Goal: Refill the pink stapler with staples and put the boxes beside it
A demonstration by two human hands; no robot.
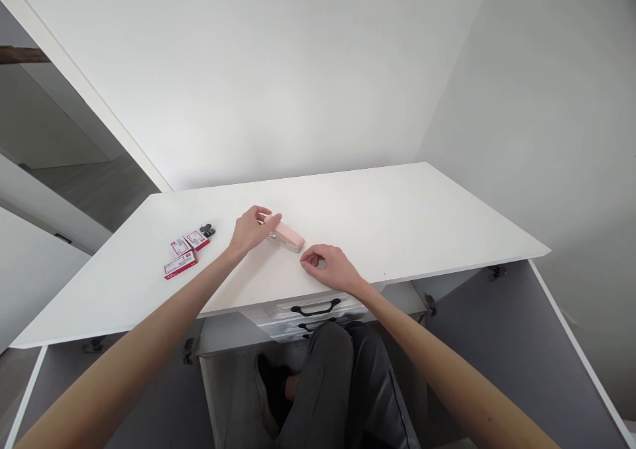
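A: What surface did the view show?

B: A white tabletop (pixel 422 217), set against a plain white wall (pixel 258 71), with a grey wall (pixel 556 104) to the right. Below its front edge sat a pale drawer unit with a black handle (pixel 316 309).

A: Where was the pink stapler (pixel 288 237)?

B: Flat on the tabletop near the front edge, left of centre, lying at a slant between the two hands.

A: How did the left hand (pixel 250 232) stand?

B: Fingers curved and closed lightly about the stapler's far end, thumb on top.

A: And the right hand (pixel 328 266)?

B: Loosely curled, resting on the tabletop just beside the stapler's near end, apart from it. Whether it held anything small could not be told.

A: What else lay there?

B: Three red-and-white boxes (pixel 181 263) in a cluster left of the left hand, with a small black object (pixel 207 230) at their far side.
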